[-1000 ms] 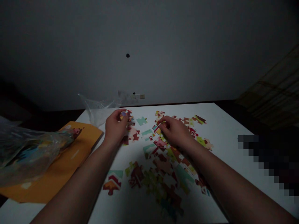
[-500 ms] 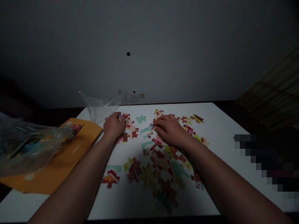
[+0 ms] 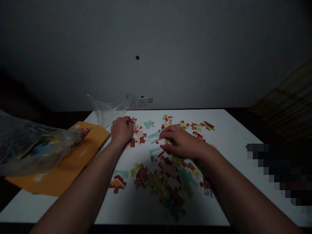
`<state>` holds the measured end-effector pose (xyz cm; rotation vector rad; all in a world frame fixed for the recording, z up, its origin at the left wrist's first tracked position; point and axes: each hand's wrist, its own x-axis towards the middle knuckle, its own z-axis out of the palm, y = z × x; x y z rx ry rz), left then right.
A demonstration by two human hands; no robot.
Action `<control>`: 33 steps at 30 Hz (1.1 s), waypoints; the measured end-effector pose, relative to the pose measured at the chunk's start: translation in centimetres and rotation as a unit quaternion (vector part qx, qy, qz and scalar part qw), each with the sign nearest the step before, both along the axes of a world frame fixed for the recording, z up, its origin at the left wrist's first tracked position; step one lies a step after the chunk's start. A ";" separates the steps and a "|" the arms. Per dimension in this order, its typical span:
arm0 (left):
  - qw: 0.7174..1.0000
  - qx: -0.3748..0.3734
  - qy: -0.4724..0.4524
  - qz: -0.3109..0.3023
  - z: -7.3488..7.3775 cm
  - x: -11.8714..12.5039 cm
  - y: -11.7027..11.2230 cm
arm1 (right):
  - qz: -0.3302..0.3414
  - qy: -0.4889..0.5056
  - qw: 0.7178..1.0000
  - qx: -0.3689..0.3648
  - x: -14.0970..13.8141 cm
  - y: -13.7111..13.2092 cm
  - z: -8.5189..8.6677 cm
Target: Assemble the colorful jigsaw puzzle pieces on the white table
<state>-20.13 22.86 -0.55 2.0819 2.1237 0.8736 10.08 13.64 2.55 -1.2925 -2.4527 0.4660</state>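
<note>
Loose puzzle pieces point(image 3: 168, 169) lie scattered on a white table point(image 3: 234, 136); several dozen at a rough look, too dim and too overlapped for an exact count. Most sit under and nearer than the right hand; a thinner scatter runs beyond it and to its right.

One teal piece point(image 3: 148, 124) lies alone between the two hands, slightly beyond them. One larger piece with red and orange chevrons point(image 3: 118, 182) lies apart, beside the left forearm, nearer than the left hand.

Left hand point(image 3: 121, 131): one, knuckles up, fingers curled and pinching a small piece point(image 3: 130, 121) at the fingertips. More pieces touch its right edge. Forearm stretched straight forward.

Right hand point(image 3: 181, 141): one, palm down, fingers extended toward the left and lying flat on the pieces. Whether it grips any piece cannot be told. Forearm comes in from the lower right, crossing over the pile.

Outward: one orange folder point(image 3: 70, 159) flat on the table to the left of the left hand. One crumpled plastic bag point(image 3: 34, 146) with coloured contents lies partly on it, farther left. One clear empty-looking bag point(image 3: 107, 110) stands just beyond the left hand at the table's far edge.

One wall socket point(image 3: 145, 100) shows on the wall beyond.
</note>
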 end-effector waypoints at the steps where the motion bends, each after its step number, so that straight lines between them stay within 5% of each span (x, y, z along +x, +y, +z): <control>1: 1.000 0.008 0.002 -0.002 0.3 0.2 -0.2 | 0.001 -0.001 1.000 0.003 0.2 0.0 0.0; 10: 0.998 0.036 -0.034 -0.031 1.6 1.3 -1.5 | 0.028 -0.057 0.998 -0.015 1.5 -0.2 0.6; 14: 0.990 0.067 -0.126 -0.015 1.3 0.9 -0.7 | 0.018 -0.052 0.998 -0.025 1.9 0.0 0.3; 19: 0.918 0.169 -0.354 0.059 1.2 0.1 0.8 | -0.009 -0.009 1.000 -0.015 1.7 -0.1 -0.2; 23: 0.876 0.185 -0.433 0.105 1.6 -0.1 1.3 | -0.026 -0.008 1.000 -0.004 1.3 -0.3 0.4; 28: 0.880 0.174 -0.433 0.086 1.2 -0.1 1.4 | -0.081 0.051 0.994 -0.060 0.6 -0.6 1.5; 33: 0.914 0.102 -0.393 0.001 -0.1 0.1 1.7 | -0.191 0.164 0.967 0.027 0.6 -0.1 1.3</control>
